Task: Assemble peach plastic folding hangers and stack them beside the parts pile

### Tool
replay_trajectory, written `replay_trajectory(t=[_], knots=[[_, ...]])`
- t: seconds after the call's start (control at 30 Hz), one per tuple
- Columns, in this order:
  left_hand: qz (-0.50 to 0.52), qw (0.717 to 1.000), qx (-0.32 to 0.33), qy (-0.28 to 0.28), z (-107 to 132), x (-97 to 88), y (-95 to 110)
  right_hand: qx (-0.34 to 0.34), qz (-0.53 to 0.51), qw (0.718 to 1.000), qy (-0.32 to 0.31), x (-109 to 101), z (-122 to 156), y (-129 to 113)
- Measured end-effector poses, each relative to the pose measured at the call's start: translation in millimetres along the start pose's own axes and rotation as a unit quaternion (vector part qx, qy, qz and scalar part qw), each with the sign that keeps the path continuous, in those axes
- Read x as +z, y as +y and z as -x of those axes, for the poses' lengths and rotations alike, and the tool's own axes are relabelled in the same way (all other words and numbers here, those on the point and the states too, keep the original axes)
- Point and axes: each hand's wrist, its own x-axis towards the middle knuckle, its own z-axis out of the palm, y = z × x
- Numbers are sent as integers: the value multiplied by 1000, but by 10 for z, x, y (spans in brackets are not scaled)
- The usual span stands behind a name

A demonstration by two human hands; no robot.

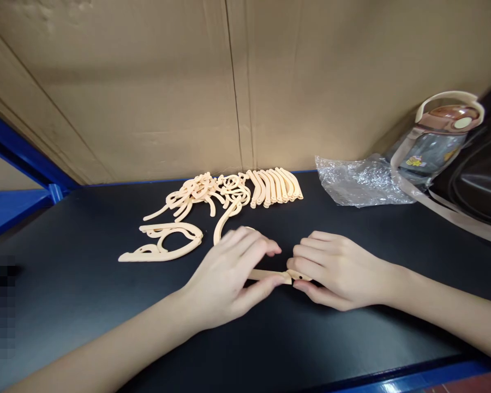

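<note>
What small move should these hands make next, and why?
Perhaps the left hand should press the left cream piece against the right cream piece, held in the right hand: their ends appear to meet, and the left thumb lies against its piece near there.

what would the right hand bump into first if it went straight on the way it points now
Leaving aside the pale piece in its grip, the right hand would probably meet the left hand, which lies facing it just across a narrow gap; depth there is hard to judge.
</note>
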Motion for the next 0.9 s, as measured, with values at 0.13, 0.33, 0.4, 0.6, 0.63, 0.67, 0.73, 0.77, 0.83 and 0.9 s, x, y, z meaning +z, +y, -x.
replay_trajectory(t=[0.13, 0.33, 0.4, 0.6, 0.63, 0.67, 0.73, 0.77, 0.83, 0.9], knots=[[-83, 986, -119, 78, -3, 30, -114, 29, -64, 997, -13, 5, -19, 4], [-2, 977, -208, 49, 23, 111, -279, 20, -111, 994, -14, -21, -27, -35], [-3, 978, -201, 59, 19, 110, -283, 16, -117, 993, -24, -39, -27, -32], [-43, 977, -200, 51, 8, 87, -293, 42, -188, 980, -48, -75, 10, 10], [-56, 978, -196, 46, 6, 85, -300, 49, -197, 978, -46, -77, 15, 7], [-67, 978, -191, 41, 3, 84, -307, 61, -196, 978, -42, -78, 17, -3], [-77, 979, -185, 29, -6, 76, -318, 90, -166, 982, -29, -73, 13, -38], [-77, 980, -183, 25, -11, 69, -321, 101, -146, 984, -24, -68, 9, -60], [-70, 980, -184, 20, -18, 48, -323, 109, -112, 988, -18, -61, -1, -98], [-62, 978, -196, 25, -19, 22, -322, 106, -108, 988, -19, -61, -9, -112]])
